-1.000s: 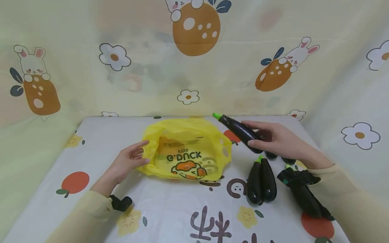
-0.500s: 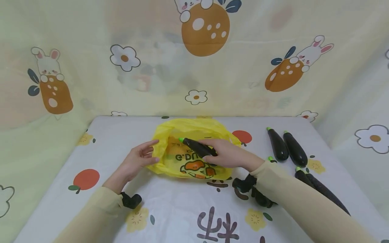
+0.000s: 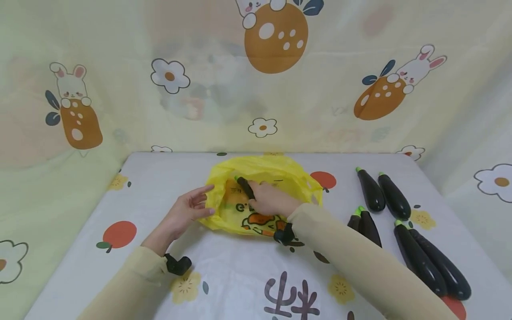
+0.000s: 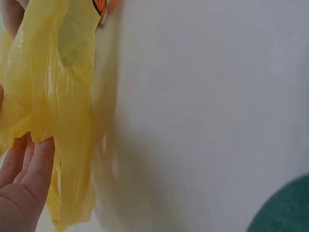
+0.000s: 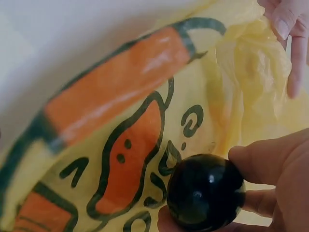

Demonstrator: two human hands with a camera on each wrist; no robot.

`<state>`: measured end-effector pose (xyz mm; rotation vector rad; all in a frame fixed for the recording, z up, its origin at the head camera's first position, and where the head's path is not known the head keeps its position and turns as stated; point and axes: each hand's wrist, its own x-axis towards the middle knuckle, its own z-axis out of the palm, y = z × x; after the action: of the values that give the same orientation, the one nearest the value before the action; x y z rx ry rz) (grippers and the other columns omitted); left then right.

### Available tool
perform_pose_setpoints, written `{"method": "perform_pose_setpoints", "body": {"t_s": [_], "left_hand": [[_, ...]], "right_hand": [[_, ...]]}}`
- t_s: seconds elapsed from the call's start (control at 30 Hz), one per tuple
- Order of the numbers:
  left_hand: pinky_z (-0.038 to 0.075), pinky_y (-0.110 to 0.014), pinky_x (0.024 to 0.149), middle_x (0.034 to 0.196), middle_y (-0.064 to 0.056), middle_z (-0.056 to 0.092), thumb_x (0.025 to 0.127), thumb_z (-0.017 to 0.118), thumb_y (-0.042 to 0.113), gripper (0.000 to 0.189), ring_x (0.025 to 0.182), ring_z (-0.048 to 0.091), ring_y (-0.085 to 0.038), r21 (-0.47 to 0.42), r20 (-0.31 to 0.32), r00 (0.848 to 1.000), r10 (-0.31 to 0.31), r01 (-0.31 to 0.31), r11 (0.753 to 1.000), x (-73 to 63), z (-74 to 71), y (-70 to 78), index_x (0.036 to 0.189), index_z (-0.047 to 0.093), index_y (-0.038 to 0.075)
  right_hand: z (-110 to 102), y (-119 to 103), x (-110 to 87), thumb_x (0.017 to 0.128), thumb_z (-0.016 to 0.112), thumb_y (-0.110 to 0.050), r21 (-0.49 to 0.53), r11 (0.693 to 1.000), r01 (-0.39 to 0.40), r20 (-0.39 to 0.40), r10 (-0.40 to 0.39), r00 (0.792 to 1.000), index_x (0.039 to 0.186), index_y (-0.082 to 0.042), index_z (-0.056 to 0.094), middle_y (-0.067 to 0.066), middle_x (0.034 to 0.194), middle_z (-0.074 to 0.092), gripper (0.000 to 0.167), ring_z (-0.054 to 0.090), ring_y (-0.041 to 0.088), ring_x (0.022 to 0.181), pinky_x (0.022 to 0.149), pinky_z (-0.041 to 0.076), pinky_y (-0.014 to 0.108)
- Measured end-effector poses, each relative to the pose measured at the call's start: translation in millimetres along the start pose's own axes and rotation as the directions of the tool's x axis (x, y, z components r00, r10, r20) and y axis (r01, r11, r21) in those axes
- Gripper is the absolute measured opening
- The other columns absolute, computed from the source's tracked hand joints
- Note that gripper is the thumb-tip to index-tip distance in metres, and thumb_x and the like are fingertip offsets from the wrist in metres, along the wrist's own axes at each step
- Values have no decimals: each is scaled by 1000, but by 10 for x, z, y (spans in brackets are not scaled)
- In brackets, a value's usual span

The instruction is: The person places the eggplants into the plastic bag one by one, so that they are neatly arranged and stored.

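An eggplant [image 3: 245,187] with a bright green stem tip is gripped in my right hand [image 3: 271,198], inside the mouth of a yellow plastic bag [image 3: 298,171] with duck print. In the right wrist view, the dark round end of the eggplant [image 5: 205,192] faces the camera, thumb and fingers around it over the printed bag wall. My left hand [image 3: 185,213] is at the bag's left rim, thumb and index spread apart and their tips touching the plastic. The left wrist view shows its fingers [image 4: 36,169] against the yellow film [image 4: 72,106], with the tips hidden behind it.
At the table's right lie several more eggplants: a back pair [image 3: 383,195], a middle pair [image 3: 366,226] partly covered by the right sleeve [image 3: 352,262], and a front pair [image 3: 434,262]. A patterned white cloth [image 3: 224,284] covers the table, and a printed curtain [image 3: 216,106] hangs behind.
My right hand has carried the eggplant leftward from above the table's right side into the bag's mouth. The left hand keeps its place at the rim. The view has shifted slightly.
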<state>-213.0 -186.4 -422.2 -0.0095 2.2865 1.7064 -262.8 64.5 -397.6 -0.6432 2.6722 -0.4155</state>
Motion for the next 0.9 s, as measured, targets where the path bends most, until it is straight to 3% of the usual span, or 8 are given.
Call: {"method": "perform_pose_setpoints", "body": {"t_s": [0.17,0.37,0.6,0.9], "left_hand": [[37,-55,120,161,-23,38,92,74,6,71,146,41,-45,17,-3,1000,5,-5,1000,6,4,-10,156,45,17],[37,-54,120,162,-24,37,92,74,6,72,146,40,-46,-10,14,1000,12,-12,1000,21,31,-41,156,44,17],[37,-53,120,161,-23,38,92,74,5,71,146,41,-45,-20,10,1000,5,-5,1000,25,29,-49,155,45,17],[36,-54,121,162,-23,37,93,73,7,70,146,41,-45,-9,16,1000,16,-16,1000,9,19,-19,156,44,17]], "right_hand": [[35,-53,78,107,51,-29,6,1000,3,24,-3,1000,161,0,22,26,157,43,67,38,39,148,121,37,51],[36,-94,162,105,56,-33,-21,999,-31,66,32,997,162,-4,21,23,157,43,73,44,34,144,120,39,48],[25,-123,234,101,63,-33,-57,998,7,37,-5,999,157,-4,35,17,152,52,68,48,36,140,120,39,46],[77,-145,261,101,63,-36,-73,997,0,48,4,999,157,-3,34,18,153,51,71,48,37,139,119,40,47]]}}
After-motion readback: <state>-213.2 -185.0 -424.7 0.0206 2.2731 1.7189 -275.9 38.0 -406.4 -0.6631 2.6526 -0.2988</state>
